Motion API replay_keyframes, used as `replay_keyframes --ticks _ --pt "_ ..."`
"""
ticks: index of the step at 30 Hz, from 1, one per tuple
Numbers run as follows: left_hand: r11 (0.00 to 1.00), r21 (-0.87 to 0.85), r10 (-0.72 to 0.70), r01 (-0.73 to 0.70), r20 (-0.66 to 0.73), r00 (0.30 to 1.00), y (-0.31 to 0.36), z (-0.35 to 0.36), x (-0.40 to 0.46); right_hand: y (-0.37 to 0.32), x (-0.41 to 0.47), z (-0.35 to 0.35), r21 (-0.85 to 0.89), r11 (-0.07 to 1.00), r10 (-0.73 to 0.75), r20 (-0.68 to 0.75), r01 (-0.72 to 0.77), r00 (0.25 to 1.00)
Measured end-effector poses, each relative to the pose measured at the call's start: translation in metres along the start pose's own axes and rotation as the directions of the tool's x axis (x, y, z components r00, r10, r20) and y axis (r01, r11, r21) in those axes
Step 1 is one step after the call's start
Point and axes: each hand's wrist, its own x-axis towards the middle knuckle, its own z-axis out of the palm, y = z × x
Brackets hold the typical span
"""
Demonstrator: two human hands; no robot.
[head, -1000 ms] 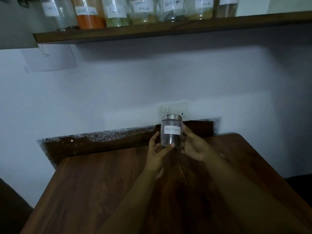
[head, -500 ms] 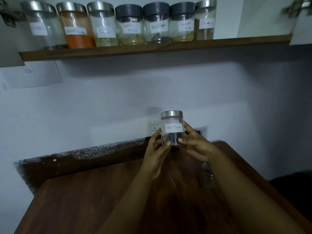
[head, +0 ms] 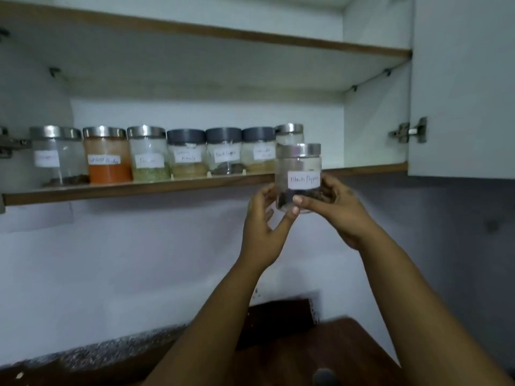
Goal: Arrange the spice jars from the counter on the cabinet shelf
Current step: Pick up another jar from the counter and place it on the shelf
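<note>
A clear black pepper jar [head: 298, 165] with a steel lid and a white label is held up in front of the cabinet shelf's edge [head: 139, 188]. My right hand [head: 334, 207] grips its lower right side, thumb across the front. My left hand [head: 263, 218] touches its lower left with thumb and fingertips. On the shelf stands a row of several labelled spice jars [head: 107, 154], some steel-lidded, some with dark lids. The held jar partly hides the rightmost one [head: 289, 132].
The open cabinet door [head: 459, 87] hangs at the right with its hinge [head: 409, 130] at jar height. The shelf right of the row is bare [head: 370, 166]. An upper shelf [head: 223, 32] runs overhead. The wooden counter [head: 306, 358] lies below.
Both hands have lifted the black pepper jar from just above the counter up to shelf height, and the view has tilted upward to show the cabinet's inside.
</note>
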Motion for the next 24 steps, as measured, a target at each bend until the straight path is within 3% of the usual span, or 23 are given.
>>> replay_keyframes --ticks 4,9,13,16,20,24 --pt "0.957 0.210 0.213 -0.202 -0.034 0.976 0.022 0.019 0.071 -0.040 0.049 -0.029 -0.078 0.993 -0.092 -0.021 0.090 0.996" --pt "0.920 0.343 0.204 -0.190 -0.006 0.979 0.021 0.042 0.114 -0.041 0.108 -0.070 -0.323 0.945 -0.054 -0.019 0.045 0.998" --pt "0.714 0.668 0.373 -0.207 -0.113 0.921 -0.022 0.054 0.116 -0.011 0.138 -0.100 -0.572 0.816 0.091 -0.023 -0.088 0.996" --pt "0.461 0.866 0.504 -0.195 -0.075 0.860 -0.054 0.063 0.117 -0.004 0.163 -0.111 -0.678 0.728 0.160 0.026 -0.100 0.987" --pt "0.405 0.902 0.600 -0.151 -0.138 0.788 -0.066 0.071 0.122 0.002 0.190 -0.120 -0.724 0.685 0.224 0.106 -0.079 0.969" --pt "0.346 0.928 0.653 -0.138 -0.132 0.746 -0.073 0.073 0.124 0.015 0.202 -0.124 -0.698 0.711 0.221 0.111 -0.082 0.969"
